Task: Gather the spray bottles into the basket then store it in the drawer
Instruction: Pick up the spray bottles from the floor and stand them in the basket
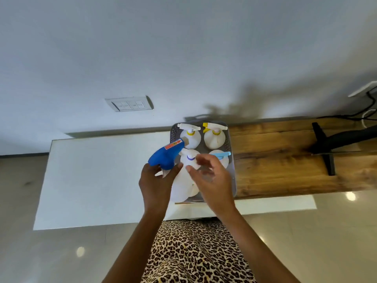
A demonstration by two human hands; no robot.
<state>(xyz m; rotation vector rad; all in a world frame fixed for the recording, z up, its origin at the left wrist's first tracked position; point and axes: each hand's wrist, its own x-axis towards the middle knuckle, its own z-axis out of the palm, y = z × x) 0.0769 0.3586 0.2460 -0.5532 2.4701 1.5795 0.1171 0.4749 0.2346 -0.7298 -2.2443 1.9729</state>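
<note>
Blue-topped bottle (171,168) gripped in left hand (156,185), right hand (210,176) loose-open, prob. steadying; next: seat it upright in basket (229,144) w/ others.

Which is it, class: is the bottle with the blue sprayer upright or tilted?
Tilted. The blue sprayer leans left of its white body, held by the left hand.

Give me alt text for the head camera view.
A person's left hand holds a blue-topped spray bottle over a grey basket that holds four white spray bottles, while the right hand hovers open above them. The basket sits where a white table meets a wooden top.
</note>
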